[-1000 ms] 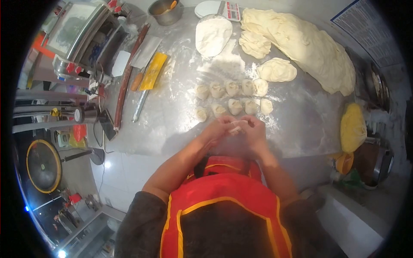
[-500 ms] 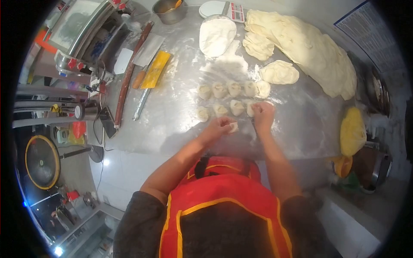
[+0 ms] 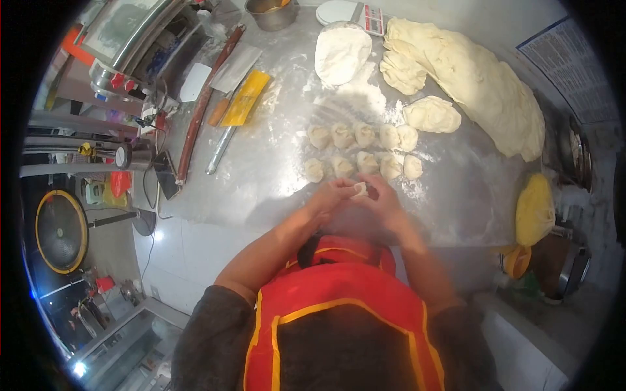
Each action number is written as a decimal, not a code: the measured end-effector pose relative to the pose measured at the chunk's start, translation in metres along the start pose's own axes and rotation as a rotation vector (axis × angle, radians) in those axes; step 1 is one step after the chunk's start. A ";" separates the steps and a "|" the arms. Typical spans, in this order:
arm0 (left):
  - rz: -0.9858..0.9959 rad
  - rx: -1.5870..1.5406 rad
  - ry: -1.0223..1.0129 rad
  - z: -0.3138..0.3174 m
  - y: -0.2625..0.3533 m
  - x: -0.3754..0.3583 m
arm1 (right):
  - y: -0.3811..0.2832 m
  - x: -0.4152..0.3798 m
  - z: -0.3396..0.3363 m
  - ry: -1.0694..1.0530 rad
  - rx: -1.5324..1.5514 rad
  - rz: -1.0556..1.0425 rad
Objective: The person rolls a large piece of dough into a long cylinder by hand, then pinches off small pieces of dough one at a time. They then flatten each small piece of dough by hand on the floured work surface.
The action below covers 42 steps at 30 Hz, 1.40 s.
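My left hand (image 3: 331,196) is closed on a small pale piece of dough (image 3: 360,189) near the front of the metal table (image 3: 274,169). My right hand (image 3: 383,201) meets it from the other side, with thumb and fingers curled at the same piece. Just beyond my fingers lie two rows of small dough pieces; one piece (image 3: 412,167) ends the nearer row and another (image 3: 407,138) ends the farther row. Parts of the held dough are hidden by my fingers.
A large dough mass (image 3: 482,78) spreads along the back right, with smaller lumps (image 3: 432,115) beside it. Flour (image 3: 342,55) is heaped at the back near a scale (image 3: 339,12). Left lie a yellow scraper (image 3: 246,98), a cleaver (image 3: 236,68) and a long rod (image 3: 202,111).
My right hand has drawn back from the end of the nearer row, leaving a dough piece there, and has joined my left hand at the held dough. The view has shifted slightly.
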<state>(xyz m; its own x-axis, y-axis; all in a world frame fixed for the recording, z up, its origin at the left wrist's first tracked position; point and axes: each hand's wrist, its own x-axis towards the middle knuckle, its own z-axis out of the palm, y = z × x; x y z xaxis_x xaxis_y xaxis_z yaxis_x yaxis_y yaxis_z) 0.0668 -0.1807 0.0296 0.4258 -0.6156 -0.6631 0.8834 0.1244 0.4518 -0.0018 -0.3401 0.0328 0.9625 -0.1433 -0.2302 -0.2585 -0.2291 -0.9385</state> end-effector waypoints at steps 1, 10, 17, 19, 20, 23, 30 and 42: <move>0.015 -0.015 -0.014 -0.001 -0.001 0.002 | -0.003 -0.001 0.002 -0.027 0.089 0.030; 0.006 0.112 -0.214 -0.016 -0.002 0.002 | 0.005 0.010 0.009 0.246 0.205 0.261; 0.076 0.353 -0.042 -0.012 0.012 -0.010 | 0.016 0.050 -0.012 0.429 -0.165 -0.058; 0.122 0.381 -0.004 -0.021 0.010 -0.008 | 0.022 0.057 -0.005 0.473 -0.254 -0.146; 0.144 0.381 0.018 -0.023 0.008 -0.006 | 0.026 0.059 -0.003 0.452 -0.366 -0.128; 0.196 0.364 0.079 -0.025 0.007 -0.006 | 0.035 0.065 0.004 0.392 -0.646 -0.141; 0.136 0.215 0.096 -0.025 0.014 -0.008 | 0.011 0.053 0.001 0.290 -0.684 -0.341; -0.068 -0.031 -0.084 -0.039 0.004 -0.007 | -0.014 0.011 0.026 -0.023 -0.126 -0.040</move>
<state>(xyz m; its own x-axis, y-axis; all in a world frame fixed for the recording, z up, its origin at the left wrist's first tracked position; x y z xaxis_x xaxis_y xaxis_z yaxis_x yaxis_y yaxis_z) 0.0752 -0.1461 0.0128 0.3479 -0.6862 -0.6389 0.9159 0.1031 0.3880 0.0144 -0.3137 0.0369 0.9734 -0.1103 -0.2007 -0.2271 -0.3534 -0.9075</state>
